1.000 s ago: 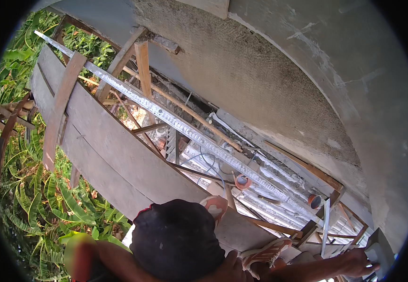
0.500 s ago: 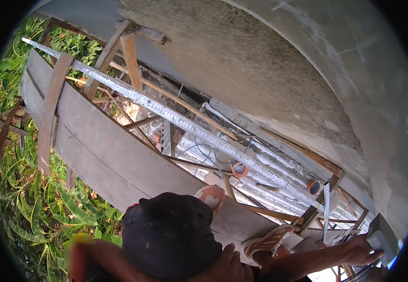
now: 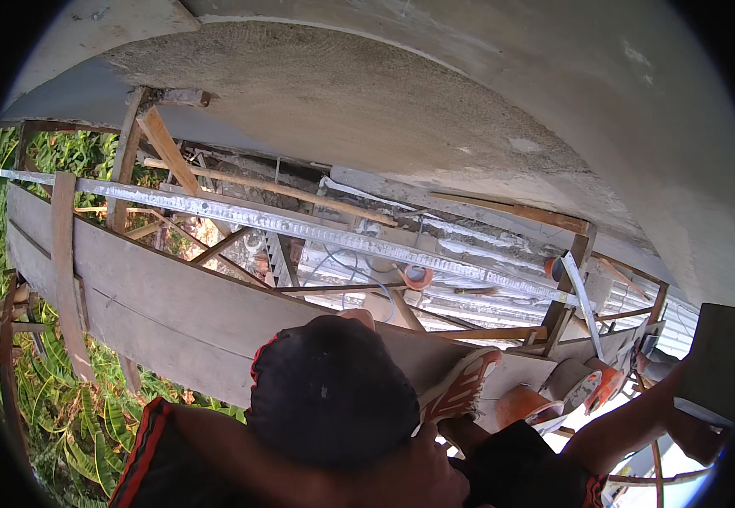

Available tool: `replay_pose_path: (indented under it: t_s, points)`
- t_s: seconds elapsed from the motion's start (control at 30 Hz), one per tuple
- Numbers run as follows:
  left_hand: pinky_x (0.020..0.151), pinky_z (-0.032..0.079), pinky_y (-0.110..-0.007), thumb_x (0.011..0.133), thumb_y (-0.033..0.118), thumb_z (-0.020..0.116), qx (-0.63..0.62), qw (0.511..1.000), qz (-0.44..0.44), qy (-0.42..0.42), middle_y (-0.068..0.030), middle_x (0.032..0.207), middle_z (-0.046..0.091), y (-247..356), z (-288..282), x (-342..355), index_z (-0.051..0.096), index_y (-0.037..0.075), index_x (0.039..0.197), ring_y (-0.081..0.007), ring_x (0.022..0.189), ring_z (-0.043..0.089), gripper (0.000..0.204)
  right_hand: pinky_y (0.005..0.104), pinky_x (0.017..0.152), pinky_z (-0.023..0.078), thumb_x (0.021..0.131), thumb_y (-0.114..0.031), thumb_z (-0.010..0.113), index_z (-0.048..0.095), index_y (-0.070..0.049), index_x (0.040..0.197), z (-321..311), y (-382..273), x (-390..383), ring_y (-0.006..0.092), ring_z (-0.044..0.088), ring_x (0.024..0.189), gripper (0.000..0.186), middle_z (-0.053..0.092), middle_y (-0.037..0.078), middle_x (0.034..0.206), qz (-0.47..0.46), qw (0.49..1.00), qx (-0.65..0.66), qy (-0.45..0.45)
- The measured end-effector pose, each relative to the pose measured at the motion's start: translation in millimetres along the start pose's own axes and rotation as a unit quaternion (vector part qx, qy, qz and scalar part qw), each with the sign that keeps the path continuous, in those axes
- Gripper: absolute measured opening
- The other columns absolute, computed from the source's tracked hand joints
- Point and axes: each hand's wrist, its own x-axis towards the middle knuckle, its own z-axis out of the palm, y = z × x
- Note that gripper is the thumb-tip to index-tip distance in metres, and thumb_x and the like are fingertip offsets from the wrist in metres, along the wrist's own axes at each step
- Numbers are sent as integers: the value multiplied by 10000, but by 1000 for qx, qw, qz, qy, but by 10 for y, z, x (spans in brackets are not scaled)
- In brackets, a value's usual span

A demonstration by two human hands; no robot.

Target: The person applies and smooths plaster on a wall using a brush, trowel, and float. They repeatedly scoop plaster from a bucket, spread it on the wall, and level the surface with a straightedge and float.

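Observation:
My right hand [image 3: 693, 432] is at the lower right, gripping a grey, flat-bladed trowel [image 3: 715, 356] close to the plastered surface. My left forearm crosses the bottom centre; my left hand [image 3: 427, 474] lies beside a dark, rounded, red-edged fabric shape [image 3: 325, 389], probably my clothed knee, and its fingers are mostly shadowed. My red-and-white shoe [image 3: 461, 381] rests on the grey curved board walkway [image 3: 181, 305], with a second shoe partly hidden behind the dark shape.
Curved plaster [image 3: 367, 85] overhangs from above. A whitish metal bar [image 3: 317, 233] and timber supports [image 3: 126, 161] span the scaffold. Orange buckets [image 3: 520, 411] stand right of my foot. An orange pot [image 3: 418, 278] and hoses lie below. Banana plants [image 3: 88, 432] grow beyond the left edge.
The view has turned, so the scaffold now runs more level and the buckets by my foot show. My right hand and trowel have risen at the right edge.

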Motion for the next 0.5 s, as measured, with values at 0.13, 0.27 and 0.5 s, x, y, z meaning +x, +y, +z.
replay_pose_path:
  t_s: [0.13,0.27,0.5]
  points:
    - [895,548,-489,925,344,677,-10,1000,-22,17,-134,763,748,91,115,112,734,97,850,-317,763,757,264,481,1065,528,822,-424,863,401,-8,1652,-212,179,-206,359,648,1252,1037,607,235,1400,87,943,14,-321]
    - [920,544,-466,901,287,693,139,990,-11,25,-133,803,764,194,225,145,735,65,884,-322,816,769,227,459,1010,559,764,-463,917,365,-14,1696,-328,389,-681,350,669,1200,1172,615,246,1358,177,820,-34,-544]
    - [952,534,-427,936,206,647,97,985,-139,-23,-123,924,796,524,307,396,747,64,972,-289,955,778,178,461,1027,541,769,-207,904,489,-105,1652,-501,909,-1400,359,654,1204,981,647,185,1317,271,730,13,-627]
